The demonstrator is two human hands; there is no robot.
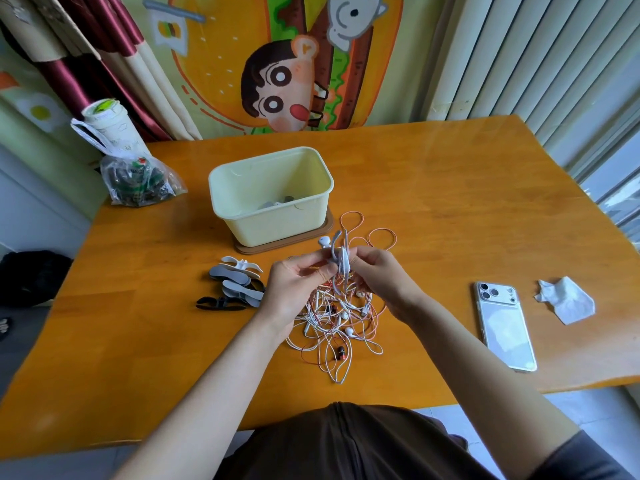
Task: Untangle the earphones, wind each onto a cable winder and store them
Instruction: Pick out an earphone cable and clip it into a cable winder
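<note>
- Both hands are up over the table [450,202]: left hand [298,282] and right hand [377,275] pinch a grey cable winder [341,261] at the fingertips, white cord wrapped on it, one white earbud [324,241] poking out the top.
- That looks like the winding step, nearly finished; storing comes after.
- In the cream bin [277,226] just behind, a few pieces [277,202] lie at the bottom, likely finished sets.
- Plenty left: a tangle of earphones [339,327] sprawls under the hands.
- Spare winders [235,284] wait just left.
</note>
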